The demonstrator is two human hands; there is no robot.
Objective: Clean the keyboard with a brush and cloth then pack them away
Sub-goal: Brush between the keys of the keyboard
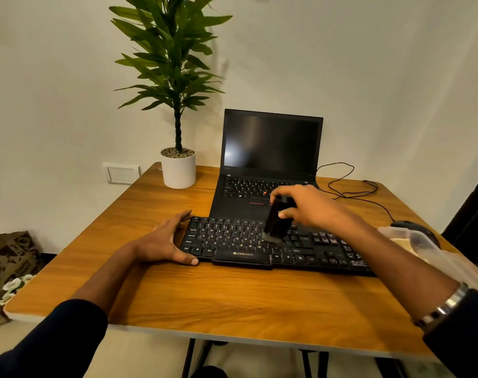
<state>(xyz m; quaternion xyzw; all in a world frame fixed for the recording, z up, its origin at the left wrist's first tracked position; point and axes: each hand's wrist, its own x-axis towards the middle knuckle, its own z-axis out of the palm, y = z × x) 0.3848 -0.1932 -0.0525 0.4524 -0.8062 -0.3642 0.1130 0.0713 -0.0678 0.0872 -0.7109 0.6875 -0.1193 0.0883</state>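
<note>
The right hand point(304, 207) is gripping a black brush point(276, 222) just right of the frame's centre, its bristles touching the middle keys of the black keyboard point(259, 245). The left hand point(164, 240) is lying open, fingers straight, bracing the keyboard's left end on the wooden desk point(232, 296). Behind the keyboard an open laptop point(268, 159) is standing with a dark screen. A potted plant point(178, 105) is sitting at upper left. At the right edge a clear plastic container point(417, 244) is resting beside a mouse point(407, 225).
</note>
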